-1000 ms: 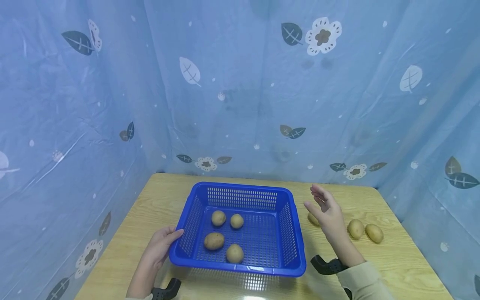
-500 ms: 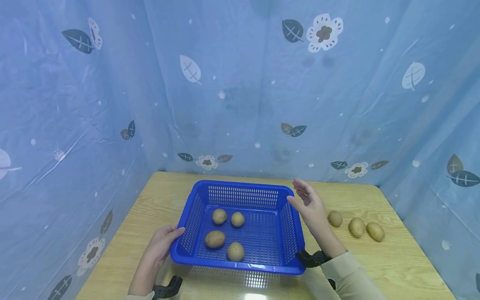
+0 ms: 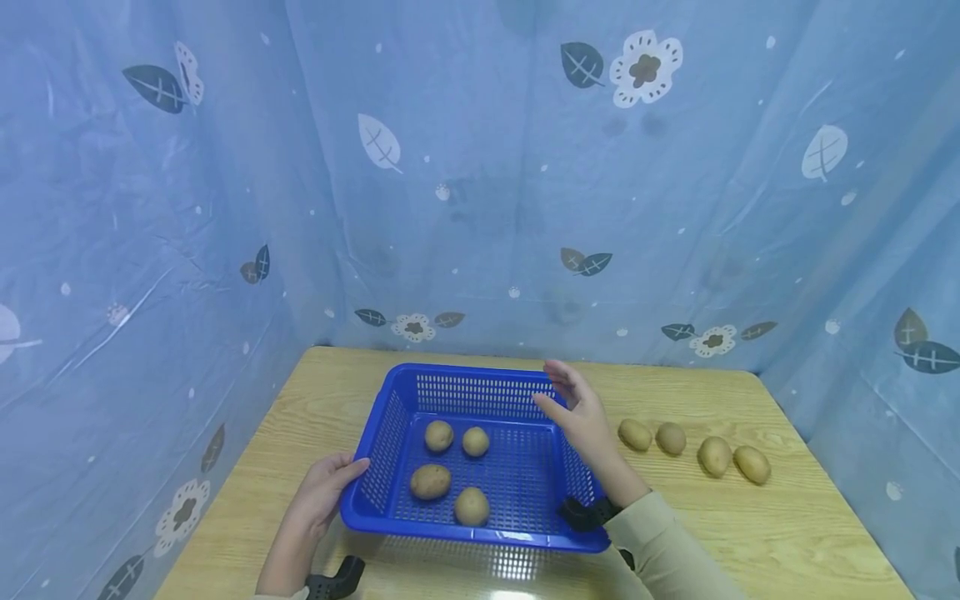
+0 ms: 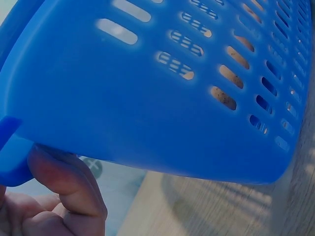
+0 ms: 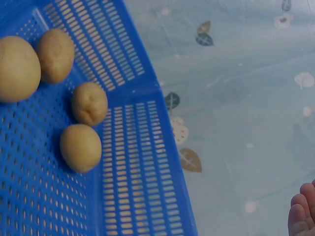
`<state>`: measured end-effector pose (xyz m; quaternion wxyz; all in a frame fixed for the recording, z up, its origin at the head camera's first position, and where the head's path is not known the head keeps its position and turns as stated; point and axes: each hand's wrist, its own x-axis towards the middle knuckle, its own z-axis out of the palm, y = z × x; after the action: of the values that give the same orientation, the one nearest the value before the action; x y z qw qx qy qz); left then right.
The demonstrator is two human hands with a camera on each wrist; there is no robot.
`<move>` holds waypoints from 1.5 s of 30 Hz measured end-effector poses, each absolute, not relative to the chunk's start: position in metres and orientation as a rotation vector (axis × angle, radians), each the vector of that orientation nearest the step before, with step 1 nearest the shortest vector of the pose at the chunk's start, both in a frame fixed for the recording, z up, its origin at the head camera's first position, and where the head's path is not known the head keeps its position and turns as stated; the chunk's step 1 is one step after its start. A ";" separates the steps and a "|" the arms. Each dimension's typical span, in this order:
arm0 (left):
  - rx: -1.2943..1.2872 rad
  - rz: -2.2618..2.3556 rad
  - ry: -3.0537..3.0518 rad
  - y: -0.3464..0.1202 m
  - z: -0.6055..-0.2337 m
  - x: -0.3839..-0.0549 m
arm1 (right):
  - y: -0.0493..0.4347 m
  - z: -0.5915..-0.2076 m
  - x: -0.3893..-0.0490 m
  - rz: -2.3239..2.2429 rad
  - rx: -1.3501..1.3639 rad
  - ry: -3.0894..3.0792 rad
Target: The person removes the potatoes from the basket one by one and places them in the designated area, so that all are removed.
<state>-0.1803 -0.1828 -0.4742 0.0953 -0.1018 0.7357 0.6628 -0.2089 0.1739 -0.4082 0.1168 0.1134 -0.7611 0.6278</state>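
Observation:
A blue plastic basket with slotted walls holds several potatoes on the left half of its floor. My left hand grips its left rim, thumb on top; in the left wrist view curled fingers show under the rim. Over the basket's right part hovers my right hand, fingers loosely bent, thumb apart, nothing held. Only a few fingertips of it enter the right wrist view, at the lower right edge, apart from the basket. It hides part of the basket's right rim.
Several more potatoes lie in a row on the wooden table, right of the basket. A blue patterned curtain hangs behind the table and along both sides.
My right hand has moved left, from above the table by the loose potatoes to over the basket, uncovering those potatoes. The left hand and the basket have stayed put.

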 end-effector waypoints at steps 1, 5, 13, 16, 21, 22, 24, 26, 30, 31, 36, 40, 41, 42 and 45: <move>-0.303 1.964 2.183 -0.183 -0.474 -0.180 | 0.172 -0.409 -0.211 1.847 0.337 -2.235; -0.297 1.957 2.188 -0.183 -0.473 -0.181 | 0.162 -0.413 -0.219 1.876 0.339 -2.252; -0.307 1.970 2.166 -0.183 -0.474 -0.181 | 0.141 -0.420 -0.234 1.905 0.295 -2.310; -0.294 1.984 2.162 -0.183 -0.474 -0.180 | 0.134 -0.421 -0.239 1.916 0.291 -2.318; -0.295 1.984 2.167 -0.182 -0.475 -0.181 | 0.124 -0.423 -0.248 1.935 0.265 -2.334; -0.294 1.980 2.168 -0.182 -0.475 -0.181 | 0.122 -0.424 -0.250 1.945 0.262 -2.332; -0.290 1.980 2.165 -0.183 -0.475 -0.181 | 0.119 -0.427 -0.254 1.952 0.248 -2.342; -0.282 1.982 2.162 -0.183 -0.475 -0.181 | 0.115 -0.431 -0.257 1.949 0.238 -2.355; -0.279 1.990 2.139 -0.184 -0.474 -0.181 | 0.112 -0.440 -0.262 1.924 0.193 -2.413; -0.283 1.990 2.138 -0.184 -0.474 -0.181 | 0.112 -0.442 -0.262 1.907 0.195 -2.428; -0.287 1.989 2.142 -0.184 -0.472 -0.181 | 0.113 -0.453 -0.265 1.822 0.239 -2.486; -0.286 1.984 2.153 -0.183 -0.471 -0.182 | 0.111 -0.459 -0.268 1.799 0.229 -2.521; -0.291 1.981 2.155 -0.183 -0.471 -0.182 | 0.111 -0.461 -0.269 1.820 0.207 -2.534; -0.295 1.974 2.160 -0.183 -0.471 -0.181 | 0.110 -0.463 -0.270 1.815 0.190 -2.555; -0.305 1.947 2.173 -0.182 -0.472 -0.180 | 0.109 -0.467 -0.268 1.803 0.136 -2.633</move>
<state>-0.1804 -0.1824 -0.4720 0.1039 -0.1033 0.7368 0.6600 -0.2679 0.1087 -0.4673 -0.0263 0.0427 -0.8241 0.5643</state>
